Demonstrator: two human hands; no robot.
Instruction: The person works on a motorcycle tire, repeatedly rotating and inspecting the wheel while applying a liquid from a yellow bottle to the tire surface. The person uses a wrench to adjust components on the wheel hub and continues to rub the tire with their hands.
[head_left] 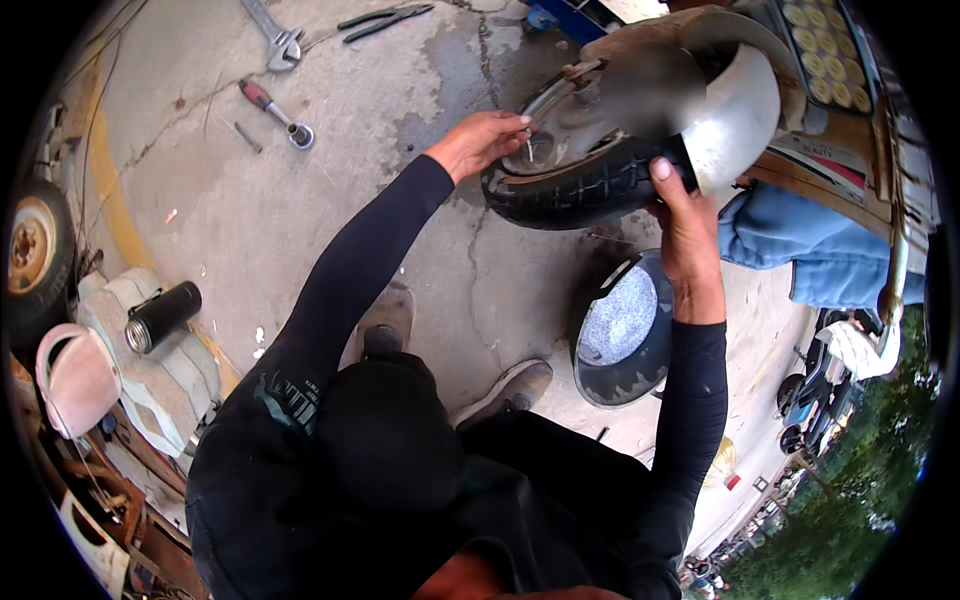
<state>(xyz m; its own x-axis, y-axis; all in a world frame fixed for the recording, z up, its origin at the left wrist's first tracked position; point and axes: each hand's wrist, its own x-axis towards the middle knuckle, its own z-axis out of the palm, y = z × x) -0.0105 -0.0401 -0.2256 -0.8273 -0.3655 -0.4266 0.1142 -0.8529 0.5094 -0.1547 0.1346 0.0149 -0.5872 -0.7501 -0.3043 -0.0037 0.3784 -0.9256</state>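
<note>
A black tyre point(570, 190) on a dusty wheel point(575, 130) sits under a silver mudguard point(738, 115) of a two-wheeled vehicle. At the wheel's left side, my left hand point(482, 143) is closed, thumb and finger pinching a thin, light metal piece point(530, 145) beside the hub area. What that piece is does not show clearly. My right hand point(690, 225) grips the tyre close to the mudguard's lower edge, thumb on top and fingers mostly hidden behind. A blurred patch covers part of the wheel's upper side.
Below the tyre stands a black tub point(625, 385) of water. On the concrete lie a ratchet wrench point(275, 112), an adjustable wrench point(280, 45) and pliers point(385, 20). A black flask point(163, 317) rests on concrete blocks point(165, 385) at left. Blue cloth point(800, 240) hangs at right.
</note>
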